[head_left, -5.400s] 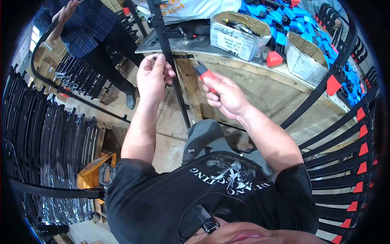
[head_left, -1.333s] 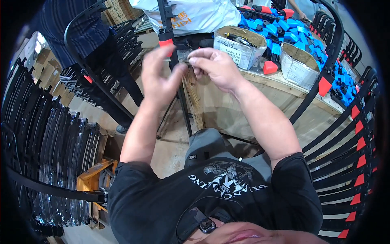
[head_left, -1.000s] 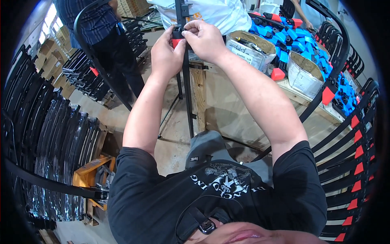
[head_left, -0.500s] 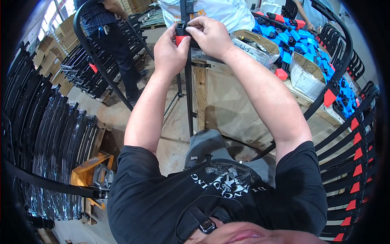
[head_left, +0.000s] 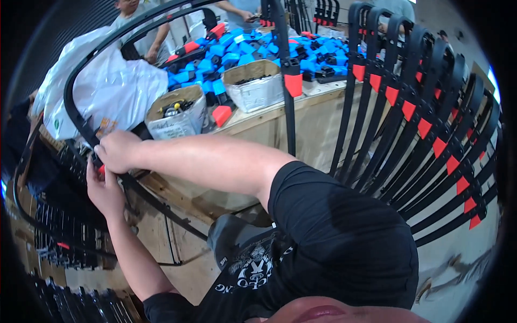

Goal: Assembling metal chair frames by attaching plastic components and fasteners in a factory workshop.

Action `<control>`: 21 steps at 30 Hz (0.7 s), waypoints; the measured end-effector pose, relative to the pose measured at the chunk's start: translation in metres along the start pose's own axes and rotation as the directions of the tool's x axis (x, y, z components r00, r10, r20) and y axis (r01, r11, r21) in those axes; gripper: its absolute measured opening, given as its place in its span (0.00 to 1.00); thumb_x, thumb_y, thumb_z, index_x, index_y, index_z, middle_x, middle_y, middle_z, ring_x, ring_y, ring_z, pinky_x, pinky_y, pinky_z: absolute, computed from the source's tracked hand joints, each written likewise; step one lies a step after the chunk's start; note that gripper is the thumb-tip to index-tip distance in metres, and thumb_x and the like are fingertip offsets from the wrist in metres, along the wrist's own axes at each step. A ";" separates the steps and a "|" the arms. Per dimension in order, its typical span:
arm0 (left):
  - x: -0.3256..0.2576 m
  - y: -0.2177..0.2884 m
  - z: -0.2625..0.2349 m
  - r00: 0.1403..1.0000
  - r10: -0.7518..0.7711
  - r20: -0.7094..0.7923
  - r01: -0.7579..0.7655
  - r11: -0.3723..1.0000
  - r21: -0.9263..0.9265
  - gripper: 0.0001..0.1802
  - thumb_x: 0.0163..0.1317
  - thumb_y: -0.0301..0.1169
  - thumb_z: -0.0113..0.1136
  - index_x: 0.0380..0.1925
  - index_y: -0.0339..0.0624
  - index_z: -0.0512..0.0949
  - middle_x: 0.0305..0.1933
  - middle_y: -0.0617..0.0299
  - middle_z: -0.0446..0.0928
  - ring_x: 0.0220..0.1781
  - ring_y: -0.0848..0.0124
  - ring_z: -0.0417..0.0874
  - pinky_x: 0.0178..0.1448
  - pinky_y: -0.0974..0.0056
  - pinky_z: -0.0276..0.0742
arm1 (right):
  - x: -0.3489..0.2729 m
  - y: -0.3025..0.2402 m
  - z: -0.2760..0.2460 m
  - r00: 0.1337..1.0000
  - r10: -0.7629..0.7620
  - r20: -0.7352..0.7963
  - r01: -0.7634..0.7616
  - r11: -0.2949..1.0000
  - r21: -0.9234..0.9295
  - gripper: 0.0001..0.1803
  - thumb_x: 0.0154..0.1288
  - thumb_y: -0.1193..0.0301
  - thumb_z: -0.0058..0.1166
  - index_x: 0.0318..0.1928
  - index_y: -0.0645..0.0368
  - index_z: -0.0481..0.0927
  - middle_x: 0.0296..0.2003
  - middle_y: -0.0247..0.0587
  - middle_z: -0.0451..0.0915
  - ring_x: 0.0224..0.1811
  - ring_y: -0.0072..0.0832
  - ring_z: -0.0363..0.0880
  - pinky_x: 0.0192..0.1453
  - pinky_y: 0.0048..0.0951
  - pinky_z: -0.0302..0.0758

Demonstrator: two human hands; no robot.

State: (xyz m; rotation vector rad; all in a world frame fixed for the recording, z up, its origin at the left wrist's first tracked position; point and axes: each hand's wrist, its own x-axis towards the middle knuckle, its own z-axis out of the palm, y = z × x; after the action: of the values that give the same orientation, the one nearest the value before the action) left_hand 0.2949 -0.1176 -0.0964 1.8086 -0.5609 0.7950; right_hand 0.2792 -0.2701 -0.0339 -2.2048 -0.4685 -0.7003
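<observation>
Both my hands meet at a red-and-black fitting (head_left: 100,169) on one side of a curved black tube frame (head_left: 71,102). My left hand (head_left: 105,192) is closed around the fitting from below, thumb and fingers against it. From above, my right hand (head_left: 119,152) is closed on the same spot, its fingertips curled over the tube. The fingers hide most of the fitting; only a bit of red shows. The frame arches over at the top, and its far side comes down with another red piece (head_left: 293,85) on it.
Behind stands a wooden bench (head_left: 253,123) heaped with blue and black parts (head_left: 237,51). On it are two open boxes (head_left: 175,121) of small pieces and a white plastic bag (head_left: 102,81). Black frames with red pieces (head_left: 425,129) line the right. Other people (head_left: 148,37) stand beyond.
My view has swung right, so the hands and fitting now appear at the left. The row of frames on the right shows more fully. Both hands stay on the fitting.
</observation>
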 end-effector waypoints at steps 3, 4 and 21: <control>-0.003 0.008 -0.004 0.999 0.044 -0.016 -0.043 0.999 0.019 0.29 0.71 0.27 0.62 0.70 0.31 0.68 0.50 0.60 0.82 0.45 0.77 0.82 0.50 0.71 0.79 | -0.010 -0.004 0.007 0.986 -0.067 -0.152 0.072 0.997 0.030 0.23 0.71 0.57 0.48 0.33 0.65 0.86 0.34 0.59 0.85 0.43 0.55 0.85 0.50 0.51 0.80; -0.003 0.013 -0.004 0.999 0.048 -0.012 -0.048 0.999 0.013 0.29 0.71 0.27 0.62 0.70 0.31 0.68 0.50 0.60 0.82 0.45 0.77 0.82 0.50 0.71 0.79 | -0.009 -0.004 0.009 0.945 -0.152 -0.288 0.171 0.984 0.042 0.23 0.71 0.57 0.48 0.33 0.65 0.86 0.34 0.59 0.85 0.43 0.54 0.85 0.51 0.51 0.80; -0.009 0.022 -0.006 0.997 0.052 -0.051 -0.050 0.998 0.040 0.29 0.68 0.26 0.63 0.68 0.30 0.69 0.44 0.60 0.83 0.38 0.79 0.80 0.45 0.72 0.78 | 0.001 -0.006 0.000 0.997 -0.021 0.070 0.022 0.999 -0.025 0.17 0.70 0.63 0.48 0.39 0.65 0.81 0.39 0.59 0.84 0.47 0.54 0.83 0.54 0.51 0.78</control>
State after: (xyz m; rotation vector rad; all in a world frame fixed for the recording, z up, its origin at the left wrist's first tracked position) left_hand 0.2721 -0.1197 -0.0876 1.8098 -0.5627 0.8913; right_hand 0.2774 -0.2664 -0.0299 -2.2577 -0.5220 -0.6454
